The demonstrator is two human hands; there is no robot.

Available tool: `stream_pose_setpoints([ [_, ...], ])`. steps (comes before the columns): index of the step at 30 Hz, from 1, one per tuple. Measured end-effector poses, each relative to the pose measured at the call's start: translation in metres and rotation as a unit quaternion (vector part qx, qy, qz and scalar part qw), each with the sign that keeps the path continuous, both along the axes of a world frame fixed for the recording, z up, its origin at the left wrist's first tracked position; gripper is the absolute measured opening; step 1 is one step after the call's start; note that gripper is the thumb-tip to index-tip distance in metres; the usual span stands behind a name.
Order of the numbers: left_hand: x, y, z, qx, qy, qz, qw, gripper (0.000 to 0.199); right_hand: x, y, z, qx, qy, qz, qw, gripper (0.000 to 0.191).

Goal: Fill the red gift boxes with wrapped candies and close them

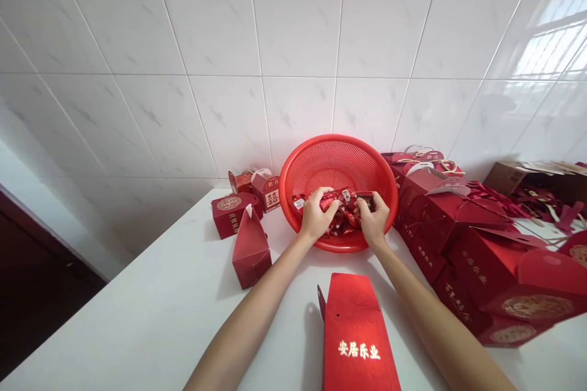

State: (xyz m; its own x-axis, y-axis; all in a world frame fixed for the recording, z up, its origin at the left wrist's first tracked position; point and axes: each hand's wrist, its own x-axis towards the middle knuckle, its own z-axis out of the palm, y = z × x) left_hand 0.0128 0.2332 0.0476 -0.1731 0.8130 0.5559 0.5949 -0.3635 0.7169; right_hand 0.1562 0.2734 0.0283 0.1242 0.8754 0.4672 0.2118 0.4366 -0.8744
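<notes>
A red plastic colander (337,145) stands against the tiled wall with a heap of wrapped candies (340,223) in its bottom. My left hand (317,215) reaches in over the near rim, thumb and fingers closed on a red wrapped candy (327,202). To its right, my right hand (373,219) is also inside the colander, pinching a dark-wrapped candy (365,200). Between my forearms lies a red gift box (358,324) with gold characters, one flap sticking out at its left; its near end is cut off by the frame.
Several small red boxes (251,253) stand left of the colander on the white table (151,324). Stacked red boxes (458,244) with rope handles crowd the right side. Behind them sit dark red ribbons (493,198) and an open cardboard box (504,180). The table's left edge drops off.
</notes>
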Motion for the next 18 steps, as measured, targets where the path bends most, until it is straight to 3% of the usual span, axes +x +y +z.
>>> stream_pose_setpoints([
  [4,0.000,0.004,-0.005,0.000,0.066,0.020,0.998,0.033,-0.003,-0.002,0.000,0.014,-0.039,-0.033,0.999,0.017],
  [10,0.002,0.002,-0.016,-0.111,0.223,0.013,0.968,0.031,-0.008,0.000,-0.006,0.002,-0.087,-0.070,0.994,0.018],
  [14,0.008,-0.005,-0.017,-0.139,0.283,0.017,0.949,0.053,-0.004,0.001,-0.010,-0.012,-0.098,-0.031,0.995,0.015],
  [18,0.010,-0.006,-0.017,-0.123,0.254,0.013,0.959,0.068,0.001,0.001,-0.015,-0.022,-0.082,0.000,0.996,0.014],
])
